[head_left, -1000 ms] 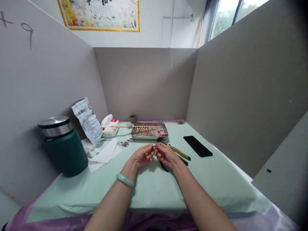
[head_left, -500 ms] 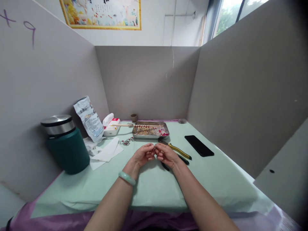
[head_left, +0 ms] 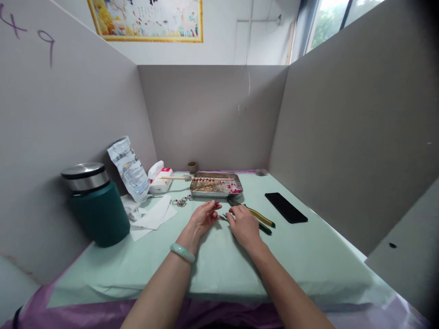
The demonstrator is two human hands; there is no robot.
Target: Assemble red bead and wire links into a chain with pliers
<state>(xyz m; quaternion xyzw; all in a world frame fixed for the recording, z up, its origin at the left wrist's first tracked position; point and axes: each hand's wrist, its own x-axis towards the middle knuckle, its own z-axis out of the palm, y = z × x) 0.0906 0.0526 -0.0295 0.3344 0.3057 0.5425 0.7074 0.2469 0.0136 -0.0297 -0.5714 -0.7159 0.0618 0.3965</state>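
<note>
Fingers of the left hand (head_left: 203, 219) curl loosely inward, thumb near the fingertips; from where I stand I can't tell whether some tiny piece is pinched there. Across a narrow gap, the right hand (head_left: 245, 226) bends palm down over a small slim tool (head_left: 223, 218), whose tip pokes out between the two hands, though whether the fingers grasp it I can't make out. Just beside that hand, partly behind it, lie yellow-handled pliers (head_left: 263, 217) on the pale green cloth (head_left: 219, 274). Farther back sits a metal tray (head_left: 212, 196) of gold, clear and red bits (head_left: 210, 187), with a wooden stick (head_left: 174, 178) lying across it. Near the tray's left end rests a red-beaded chain (head_left: 181, 201); a black phone (head_left: 286, 208) lies well to the right.
</note>
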